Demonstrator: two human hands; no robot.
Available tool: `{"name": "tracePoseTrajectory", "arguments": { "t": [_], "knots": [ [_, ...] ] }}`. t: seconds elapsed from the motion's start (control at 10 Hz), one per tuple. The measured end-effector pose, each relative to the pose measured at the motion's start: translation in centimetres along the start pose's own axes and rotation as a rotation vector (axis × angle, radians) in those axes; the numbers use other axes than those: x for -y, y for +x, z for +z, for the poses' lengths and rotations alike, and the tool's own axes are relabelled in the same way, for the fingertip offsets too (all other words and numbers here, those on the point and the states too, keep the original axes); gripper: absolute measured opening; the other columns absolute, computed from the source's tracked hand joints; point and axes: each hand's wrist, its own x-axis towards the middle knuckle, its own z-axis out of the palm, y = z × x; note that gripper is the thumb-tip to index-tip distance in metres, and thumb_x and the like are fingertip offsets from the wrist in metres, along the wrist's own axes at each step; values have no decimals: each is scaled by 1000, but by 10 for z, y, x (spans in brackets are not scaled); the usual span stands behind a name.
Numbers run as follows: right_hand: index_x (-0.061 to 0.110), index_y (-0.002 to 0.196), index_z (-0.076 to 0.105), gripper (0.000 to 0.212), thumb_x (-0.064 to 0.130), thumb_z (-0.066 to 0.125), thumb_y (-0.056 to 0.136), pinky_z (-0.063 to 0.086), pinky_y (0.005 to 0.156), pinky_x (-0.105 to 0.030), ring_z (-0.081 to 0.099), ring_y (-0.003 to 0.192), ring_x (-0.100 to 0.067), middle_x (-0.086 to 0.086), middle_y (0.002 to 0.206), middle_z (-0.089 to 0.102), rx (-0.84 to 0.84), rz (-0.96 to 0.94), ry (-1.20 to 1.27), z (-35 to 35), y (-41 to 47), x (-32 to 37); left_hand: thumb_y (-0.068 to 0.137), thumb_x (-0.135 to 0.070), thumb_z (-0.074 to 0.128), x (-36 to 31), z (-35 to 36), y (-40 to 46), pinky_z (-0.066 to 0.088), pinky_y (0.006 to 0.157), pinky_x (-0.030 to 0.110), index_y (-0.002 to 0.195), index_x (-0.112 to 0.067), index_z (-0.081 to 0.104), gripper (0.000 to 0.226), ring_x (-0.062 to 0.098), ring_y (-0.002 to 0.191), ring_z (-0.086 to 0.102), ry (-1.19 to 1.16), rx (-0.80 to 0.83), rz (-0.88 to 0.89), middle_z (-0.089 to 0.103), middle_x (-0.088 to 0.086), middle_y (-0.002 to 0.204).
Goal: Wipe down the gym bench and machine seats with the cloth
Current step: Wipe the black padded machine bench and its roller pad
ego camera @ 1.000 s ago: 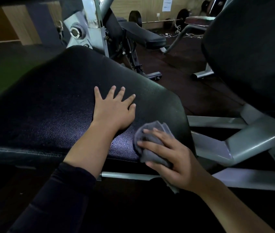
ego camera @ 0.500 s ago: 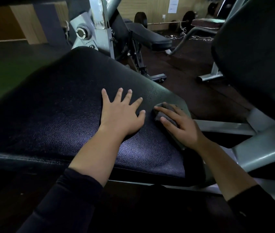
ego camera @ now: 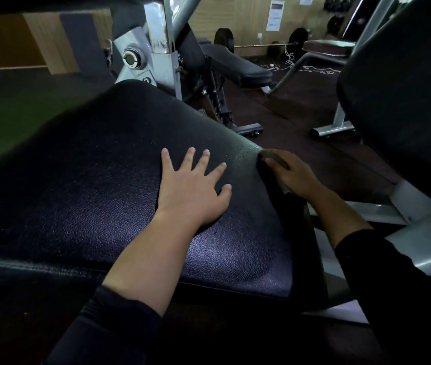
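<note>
Head view only, dim and soft at the left edge. Left hand (ego camera: 192,189) flat on the black seat pad (ego camera: 98,185), fingers spread and straight, holding nothing. Right hand (ego camera: 294,173) at the pad's far right edge, fingers curled over the grey cloth (ego camera: 275,160), pressing it against the edge; most of the cloth hidden beneath the hand, only a dark fold and a pale corner showing. Right sleeve cut off by the frame. Second bench (ego camera: 238,68) beyond; dark backrest (ego camera: 404,96) at right, cropped.
</note>
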Motion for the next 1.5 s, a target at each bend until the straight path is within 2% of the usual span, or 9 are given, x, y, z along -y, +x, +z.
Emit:
{"name": "tracePoseTrajectory", "arguments": {
  "t": [0.2, 0.4, 0.6, 0.7, 1.0, 1.1, 1.2, 1.3, 1.5],
  "knots": [
    [25, 130, 57, 39, 34, 58, 93, 25, 109, -21, 41, 132, -15, 0, 139, 50, -87, -11, 9, 4, -61, 19, 97, -57, 12, -2, 1, 1, -9, 112, 65, 153, -41, 9, 58, 25, 150, -5, -1, 2, -4, -1, -1, 163],
    [42, 129, 53, 39, 54, 47, 92, 33, 109, -33, 44, 128, -12, 6, 137, 51, 7, -148, -52, 22, -14, 55, 97, -57, 12, -2, 1, 1, -9, 111, 65, 152, -42, 9, 57, 24, 149, -6, 3, 4, -7, -1, -1, 163],
    [33, 127, 56, 37, 49, 47, 94, 36, 99, -32, 52, 121, -20, 4, 131, 58, 3, 90, -39, -4, 13, -1, 97, -57, 10, -1, 1, 0, -8, 112, 65, 152, -42, 9, 57, 24, 150, -6, -2, 1, 0, -1, -1, 163],
    [27, 131, 55, 40, 44, 50, 94, 34, 105, -35, 48, 126, -23, -1, 135, 54, -52, 147, -52, -4, -20, -6, 97, -57, 10, -2, 1, 1, -9, 111, 66, 153, -41, 8, 57, 25, 149, -7, 2, 12, -1, -1, -1, 163],
    [40, 131, 52, 41, 54, 45, 93, 33, 105, -29, 43, 130, -13, 7, 139, 50, 42, -105, -49, 26, 5, 73, 97, -57, 12, -3, 1, 2, -10, 111, 66, 153, -41, 8, 58, 25, 149, -7, 11, 16, -15, -1, -1, 163],
    [32, 128, 56, 44, 55, 45, 92, 37, 97, -29, 51, 123, -20, 2, 131, 58, 19, -33, -39, 16, 34, 42, 97, -58, 13, -2, 1, 2, -10, 111, 65, 153, -41, 9, 58, 25, 149, -6, -2, 17, -15, -1, -1, 163],
    [28, 131, 52, 44, 50, 45, 95, 35, 101, -34, 50, 124, -27, -5, 136, 55, -15, 166, -73, 2, 31, 7, 97, -57, 13, -2, 0, 2, -10, 111, 65, 153, -41, 10, 58, 25, 149, -7, -7, 25, -13, -1, -1, 163],
    [26, 131, 53, 42, 47, 47, 94, 37, 103, -38, 50, 124, -29, -7, 134, 55, -38, 172, -84, 0, 2, 1, 97, -56, 13, -2, -2, 3, -10, 111, 66, 153, -41, 10, 57, 25, 149, -6, -10, 36, -17, -1, -1, 163],
    [28, 124, 62, 35, 42, 55, 93, 30, 109, -26, 46, 127, -13, 5, 132, 57, -98, -140, -19, 20, -78, 72, 99, -53, 19, 2, -8, 2, -8, 113, 62, 151, -42, 19, 53, 21, 150, 1, -62, 56, 5, 7, -4, 163]
  ]
}}
